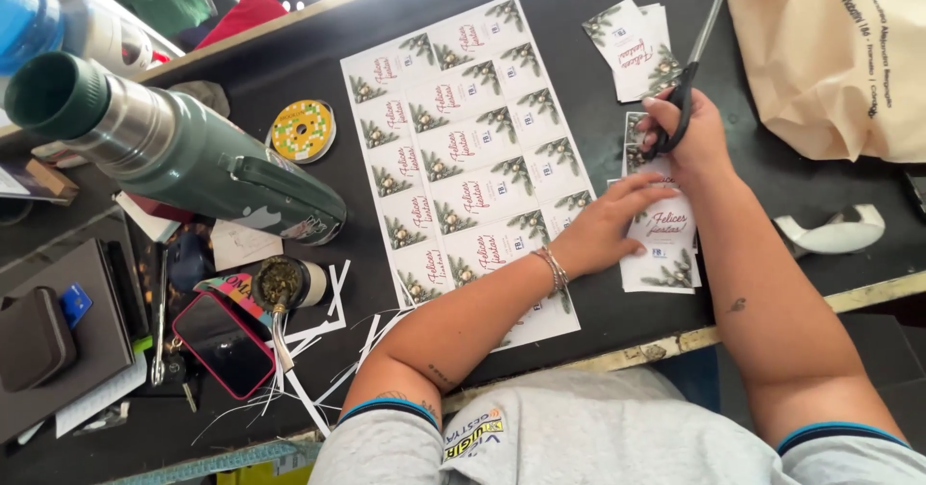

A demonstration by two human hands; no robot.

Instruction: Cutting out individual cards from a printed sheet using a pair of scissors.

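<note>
On the dark desk, the right hand keeps a closed grip through the handles of black scissors, blades pointing away. The left hand, fingers spread and holding nothing, presses flat on a cut greeting card just right of the uncut printed card sheet. A green thermos lies well left.

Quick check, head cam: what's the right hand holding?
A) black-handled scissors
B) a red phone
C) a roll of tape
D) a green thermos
A: the right hand has its fingers through the black handles of the scissors, blades pointing away over the dark table, while the left hand rests on a cut card beside the printed sheet.
</note>
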